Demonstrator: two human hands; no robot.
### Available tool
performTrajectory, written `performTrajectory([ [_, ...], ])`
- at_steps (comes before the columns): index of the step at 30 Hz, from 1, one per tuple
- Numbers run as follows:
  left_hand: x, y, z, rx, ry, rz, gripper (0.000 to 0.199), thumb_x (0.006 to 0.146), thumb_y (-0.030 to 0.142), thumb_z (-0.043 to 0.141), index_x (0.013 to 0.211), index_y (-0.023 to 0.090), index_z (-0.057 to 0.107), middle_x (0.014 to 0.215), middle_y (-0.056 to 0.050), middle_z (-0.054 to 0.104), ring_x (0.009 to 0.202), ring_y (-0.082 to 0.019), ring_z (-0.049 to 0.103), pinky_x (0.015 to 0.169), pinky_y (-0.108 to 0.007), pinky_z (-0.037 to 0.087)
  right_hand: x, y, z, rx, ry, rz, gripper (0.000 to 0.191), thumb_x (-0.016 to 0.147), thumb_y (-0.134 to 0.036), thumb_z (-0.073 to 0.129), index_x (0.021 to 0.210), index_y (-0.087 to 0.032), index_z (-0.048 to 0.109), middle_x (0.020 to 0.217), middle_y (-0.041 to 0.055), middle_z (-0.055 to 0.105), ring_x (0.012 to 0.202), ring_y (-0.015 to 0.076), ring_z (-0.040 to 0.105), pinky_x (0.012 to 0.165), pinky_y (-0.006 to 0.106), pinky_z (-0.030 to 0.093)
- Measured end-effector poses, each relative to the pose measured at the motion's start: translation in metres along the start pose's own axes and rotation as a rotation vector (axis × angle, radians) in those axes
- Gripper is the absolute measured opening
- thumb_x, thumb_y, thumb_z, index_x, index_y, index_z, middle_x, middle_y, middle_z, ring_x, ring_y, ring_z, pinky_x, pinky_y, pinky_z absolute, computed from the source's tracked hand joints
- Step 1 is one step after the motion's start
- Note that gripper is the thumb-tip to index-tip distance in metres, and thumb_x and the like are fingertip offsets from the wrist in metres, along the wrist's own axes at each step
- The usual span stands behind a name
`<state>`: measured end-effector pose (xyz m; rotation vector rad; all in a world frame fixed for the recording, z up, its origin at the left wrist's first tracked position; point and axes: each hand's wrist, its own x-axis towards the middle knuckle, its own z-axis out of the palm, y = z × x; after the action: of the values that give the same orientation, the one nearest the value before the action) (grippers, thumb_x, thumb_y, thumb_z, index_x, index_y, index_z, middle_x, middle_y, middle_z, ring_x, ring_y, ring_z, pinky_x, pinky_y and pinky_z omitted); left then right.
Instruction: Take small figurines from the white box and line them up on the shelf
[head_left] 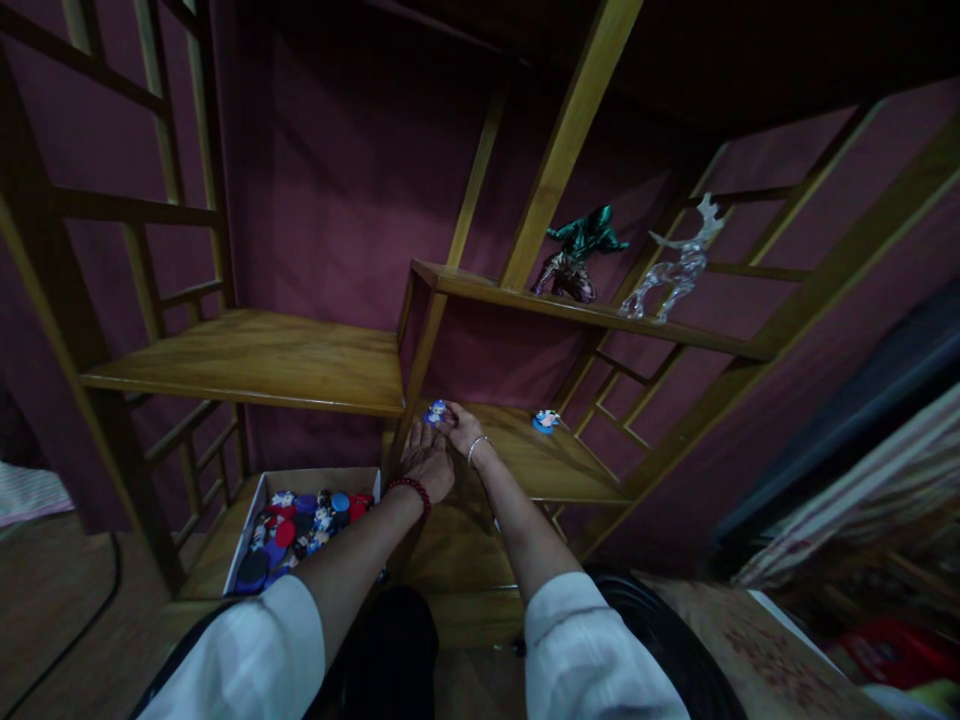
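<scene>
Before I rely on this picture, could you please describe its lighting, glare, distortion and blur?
Head view: the light is dim, the upper right nearly black; soft shadows on the maroon back wall; pale glare edges the left shelf; the wooden posts slant, probably wide-angle distortion; the striped cloth at far right looks smeared; the small figure at the right hand lacks fine detail.

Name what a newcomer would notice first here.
Probably the clear deer-like figurine and the green-topped figure on the upper right shelf. Next, the right hand holding a small purple figurine near the left end of the shelf below, and the box of colourful pieces at lower left.
</scene>
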<state>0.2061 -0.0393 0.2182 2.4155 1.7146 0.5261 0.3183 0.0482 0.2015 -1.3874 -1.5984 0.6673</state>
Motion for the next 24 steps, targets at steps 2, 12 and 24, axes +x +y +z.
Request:
performTrajectory([
  [2,0.0,0.0,0.0,0.003,0.005,-0.004,0.051,0.081,0.028,0.027,0.127,0.007,0.035,0.136,-0.015,0.031,0.128,-0.025,0.021,0.104,-0.041,0.015,0.002,0.002,0.0,-0.001,-0.009,0.007,0.041,0.064,-0.006,0.059,0.103,-0.019,0.053,0.091,0.0013,0.064,0.084,0.0097,0.06,0.083,0.026,0.047],
  [12,-0.001,0.001,-0.002,0.016,0.008,-0.011,0.051,0.081,0.028,0.027,0.125,0.006,0.038,0.135,-0.015,0.033,0.127,-0.026,0.022,0.104,-0.04,0.015,0.007,0.012,0.001,-0.01,0.019,0.01,0.042,0.063,-0.009,0.062,0.103,-0.019,0.054,0.091,0.0013,0.063,0.084,0.011,0.06,0.081,0.027,0.048],
  [24,0.0,0.0,0.004,-0.003,0.047,-0.012,0.051,0.081,0.027,0.029,0.126,0.005,0.036,0.134,-0.018,0.034,0.126,-0.026,0.024,0.103,-0.041,0.016,0.009,0.015,0.004,0.144,-0.004,0.014,0.041,0.058,-0.011,0.066,0.097,-0.019,0.056,0.087,0.0008,0.064,0.081,0.012,0.06,0.082,0.029,0.047],
])
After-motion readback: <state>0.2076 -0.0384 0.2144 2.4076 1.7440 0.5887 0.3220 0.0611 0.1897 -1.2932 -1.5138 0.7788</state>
